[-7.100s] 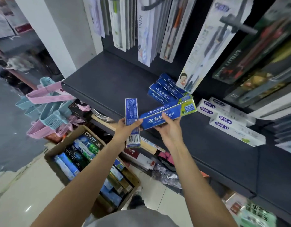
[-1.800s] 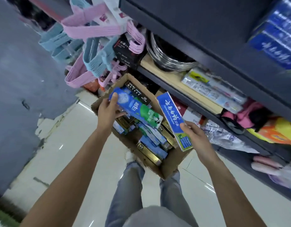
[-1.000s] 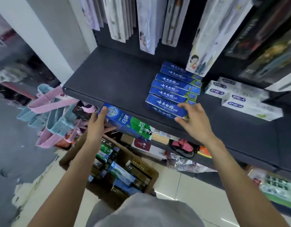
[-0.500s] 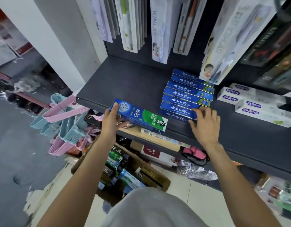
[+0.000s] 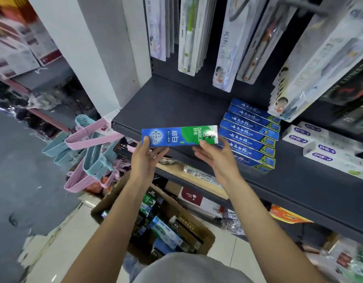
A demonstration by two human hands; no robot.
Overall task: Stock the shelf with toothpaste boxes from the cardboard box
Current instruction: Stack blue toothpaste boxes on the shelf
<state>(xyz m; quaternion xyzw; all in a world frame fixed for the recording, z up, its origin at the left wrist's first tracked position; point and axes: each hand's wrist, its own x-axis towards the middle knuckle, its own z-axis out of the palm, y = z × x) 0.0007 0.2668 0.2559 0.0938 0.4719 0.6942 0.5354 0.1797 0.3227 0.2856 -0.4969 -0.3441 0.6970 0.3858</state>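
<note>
Both your hands are on the blue-and-green toothpaste box (image 5: 179,136), held level at the front lip of the dark shelf (image 5: 168,103). Your left hand (image 5: 146,158) grasps the blue end, thumb over the front face, fingers curled up behind and under it. Your right hand (image 5: 215,155) takes the green end, thumb tip on the lower front edge, fingers wrapped behind; palm faces up and left. The printing on the box reads upside down to you.

Just right of your right hand, touching or nearly touching its fingers, the row of dark blue toothpaste boxes (image 5: 252,135) lies flat on the shelf, stepped front to back. Further right of that grip, well apart, white toothpaste boxes (image 5: 323,150) lie on the same shelf. Up and behind the held box the shelf surface is bare dark board. Above it, toothbrush packs (image 5: 223,43) hang from pegs.

Below your forearms the cardboard box (image 5: 205,237) sits on the tiled floor, open, with more toothpaste boxes inside; exact count unclear, blurred. Left of your left hand, pink and blue plastic hangers (image 5: 90,152) hang in a bunch. Under the held box a lower wooden shelf (image 5: 199,180) carries assorted packs, too small to read.
</note>
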